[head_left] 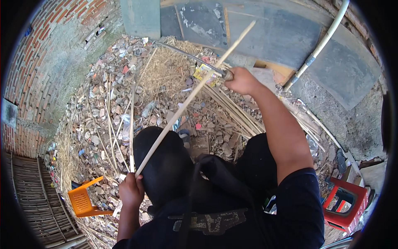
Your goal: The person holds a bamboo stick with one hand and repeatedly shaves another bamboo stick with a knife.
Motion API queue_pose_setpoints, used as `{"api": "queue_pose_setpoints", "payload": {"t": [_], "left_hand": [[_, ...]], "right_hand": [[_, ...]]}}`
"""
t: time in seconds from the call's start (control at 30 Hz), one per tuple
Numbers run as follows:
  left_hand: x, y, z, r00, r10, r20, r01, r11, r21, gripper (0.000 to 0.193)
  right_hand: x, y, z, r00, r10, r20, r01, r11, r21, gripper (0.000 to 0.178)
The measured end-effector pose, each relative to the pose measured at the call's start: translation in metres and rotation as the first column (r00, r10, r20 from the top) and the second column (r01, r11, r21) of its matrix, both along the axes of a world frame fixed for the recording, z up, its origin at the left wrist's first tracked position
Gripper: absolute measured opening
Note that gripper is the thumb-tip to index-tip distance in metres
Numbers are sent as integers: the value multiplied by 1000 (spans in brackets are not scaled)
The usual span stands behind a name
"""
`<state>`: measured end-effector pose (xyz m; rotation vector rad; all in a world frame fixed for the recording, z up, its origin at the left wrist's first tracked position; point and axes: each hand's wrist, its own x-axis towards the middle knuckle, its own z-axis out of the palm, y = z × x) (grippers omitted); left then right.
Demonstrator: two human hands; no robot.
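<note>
My left hand (131, 190), low on the left beside my knee, is closed round the near end of a long pale bamboo strip (181, 110). This strip slants up and away to the far right. A second, thinner bamboo strip (132, 124) runs straight up from the same hand; whether it is also gripped I cannot tell. Farther off, my right hand (242, 80) is wrapped round the handle of a long-bladed machete (188, 54). Its dark blade points to the far left and crosses the slanting strip near the handle.
Rubble and litter (97, 99) cover the ground, with a heap of dry shavings (163, 72). Several bamboo strips (236, 110) lie beyond my knees. An orange plastic stool (83, 201) lies at left, a red stool (344, 205) at right. A brick wall (37, 79) and grey panels (273, 41) enclose the spot.
</note>
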<state>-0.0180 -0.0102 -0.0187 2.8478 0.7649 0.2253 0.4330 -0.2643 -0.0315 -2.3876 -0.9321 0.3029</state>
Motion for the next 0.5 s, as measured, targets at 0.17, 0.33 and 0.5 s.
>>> {"api": "queue_pose_setpoints", "payload": {"t": [0.17,0.33,0.5], "left_hand": [[-3,2,16,996,-5,-85,4,1000,-12,23],[-3,3,0,999,-47,17,48,996,-74,26],[4,-2,7,999,-38,20,39,998,-50,30]], "right_hand": [[-11,-1,17,997,-57,56,55,998,42,19],[-20,3,31,974,167,153,-175,984,42,21],[9,-14,8,990,-134,-32,137,983,122,27]]}}
